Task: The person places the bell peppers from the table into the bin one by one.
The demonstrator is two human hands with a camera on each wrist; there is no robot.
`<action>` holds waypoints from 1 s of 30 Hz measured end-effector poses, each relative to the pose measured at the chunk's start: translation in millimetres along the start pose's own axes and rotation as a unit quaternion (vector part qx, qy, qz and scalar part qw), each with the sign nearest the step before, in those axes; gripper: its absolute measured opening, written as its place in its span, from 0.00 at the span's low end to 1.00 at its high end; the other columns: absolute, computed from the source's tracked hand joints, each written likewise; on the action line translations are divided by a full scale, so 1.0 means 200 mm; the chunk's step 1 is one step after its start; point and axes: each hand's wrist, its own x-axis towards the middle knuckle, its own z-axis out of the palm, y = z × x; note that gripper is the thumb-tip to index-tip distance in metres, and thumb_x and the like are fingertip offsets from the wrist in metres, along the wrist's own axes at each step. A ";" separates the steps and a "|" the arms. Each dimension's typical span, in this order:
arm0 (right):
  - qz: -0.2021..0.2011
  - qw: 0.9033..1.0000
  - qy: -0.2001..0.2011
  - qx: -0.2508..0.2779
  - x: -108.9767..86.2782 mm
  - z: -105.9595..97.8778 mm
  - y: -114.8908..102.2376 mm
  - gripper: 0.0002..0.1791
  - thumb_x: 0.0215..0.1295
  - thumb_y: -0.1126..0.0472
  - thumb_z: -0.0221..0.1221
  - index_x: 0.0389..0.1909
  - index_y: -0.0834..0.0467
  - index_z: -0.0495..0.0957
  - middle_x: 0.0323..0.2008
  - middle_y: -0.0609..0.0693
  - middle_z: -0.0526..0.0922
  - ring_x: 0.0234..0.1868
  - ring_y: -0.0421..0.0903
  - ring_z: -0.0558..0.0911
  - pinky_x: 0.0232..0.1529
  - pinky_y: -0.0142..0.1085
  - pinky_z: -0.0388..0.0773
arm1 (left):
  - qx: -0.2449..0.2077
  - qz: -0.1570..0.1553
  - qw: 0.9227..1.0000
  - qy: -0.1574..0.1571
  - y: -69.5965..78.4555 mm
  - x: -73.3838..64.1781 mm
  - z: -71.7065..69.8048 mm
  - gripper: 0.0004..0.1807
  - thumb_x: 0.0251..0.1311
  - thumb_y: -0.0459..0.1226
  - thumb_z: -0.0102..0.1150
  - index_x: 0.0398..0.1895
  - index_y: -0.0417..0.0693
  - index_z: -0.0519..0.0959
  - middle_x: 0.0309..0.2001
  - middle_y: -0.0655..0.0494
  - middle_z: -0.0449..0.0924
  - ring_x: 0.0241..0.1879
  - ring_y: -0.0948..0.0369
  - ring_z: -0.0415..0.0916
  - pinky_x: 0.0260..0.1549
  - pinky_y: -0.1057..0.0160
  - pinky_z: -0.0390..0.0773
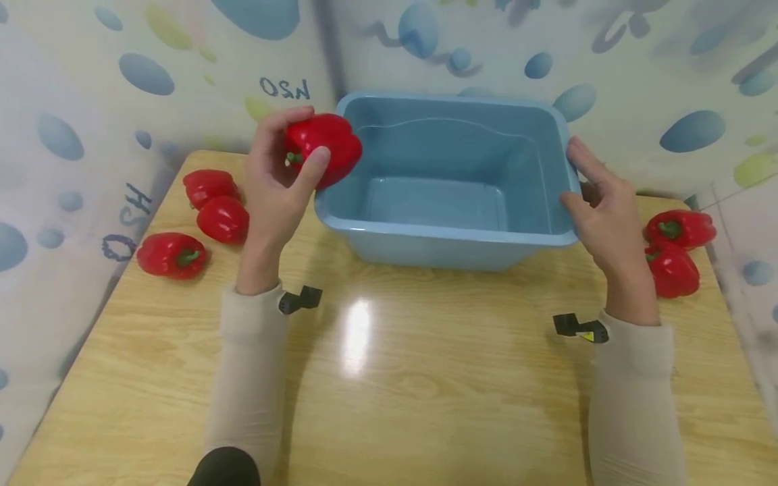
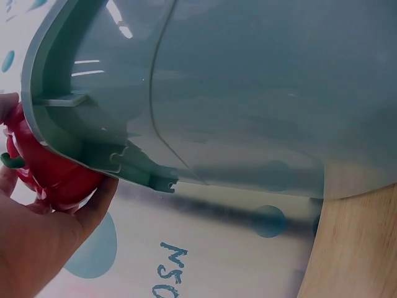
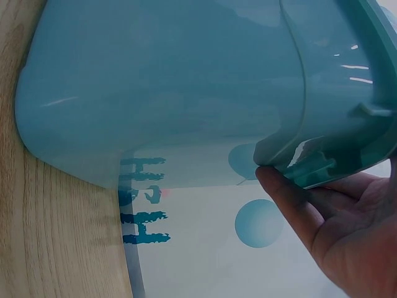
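A red bell pepper with a green stem is held in my left hand, thumb on its near side and fingers around the far side. It hangs at the left rim of a blue plastic tub, overlapping that rim in the head view. In the left wrist view the pepper shows just outside the tub's rim. My right hand grips the tub's right rim, with the thumb at the near side; in the right wrist view its fingers reach under the rim. No pepper shows inside the tub.
Three red peppers lie on the wooden table left of my left forearm. Two more peppers lie to the right, beside my right wrist. A patterned wall stands behind the tub. A dark round object shows at the bottom edge.
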 end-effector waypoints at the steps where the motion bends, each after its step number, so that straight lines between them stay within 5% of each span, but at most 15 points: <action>1: 0.000 1.000 0.000 0.001 0.00 0.00 0.00 0.34 0.75 0.62 0.54 0.79 0.38 0.64 0.82 0.39 0.63 0.77 0.62 0.72 0.69 0.57 0.74 | 0.000 -0.002 1.000 -0.001 0.00 0.00 0.00 0.33 0.55 0.29 0.69 0.67 0.44 0.75 0.65 0.53 0.79 0.63 0.51 0.77 0.57 0.62 0.85; 14: 0.003 1.000 0.006 -0.003 0.00 0.01 -0.01 0.35 0.74 0.61 0.56 0.79 0.37 0.64 0.82 0.37 0.63 0.76 0.63 0.72 0.68 0.60 0.74 | 0.003 0.005 1.000 -0.027 0.02 -0.01 -0.02 0.33 0.56 0.29 0.67 0.69 0.42 0.75 0.65 0.55 0.79 0.63 0.51 0.76 0.59 0.63 0.84; 22: 0.001 1.000 0.007 0.000 0.00 0.01 0.00 0.35 0.74 0.62 0.56 0.79 0.37 0.64 0.82 0.38 0.63 0.77 0.63 0.72 0.68 0.61 0.73 | 0.010 0.002 1.000 -0.018 0.01 -0.02 -0.03 0.26 0.62 0.31 0.66 0.64 0.39 0.78 0.64 0.55 0.82 0.64 0.51 0.79 0.67 0.54 0.81; 30: -0.005 1.000 0.007 -0.006 0.00 0.01 0.00 0.35 0.74 0.61 0.56 0.79 0.38 0.65 0.81 0.37 0.64 0.76 0.63 0.73 0.67 0.61 0.75 | 0.081 0.000 0.996 -0.035 0.03 -0.04 -0.07 0.24 0.65 0.33 0.65 0.65 0.39 0.78 0.64 0.55 0.83 0.65 0.56 0.78 0.69 0.54 0.78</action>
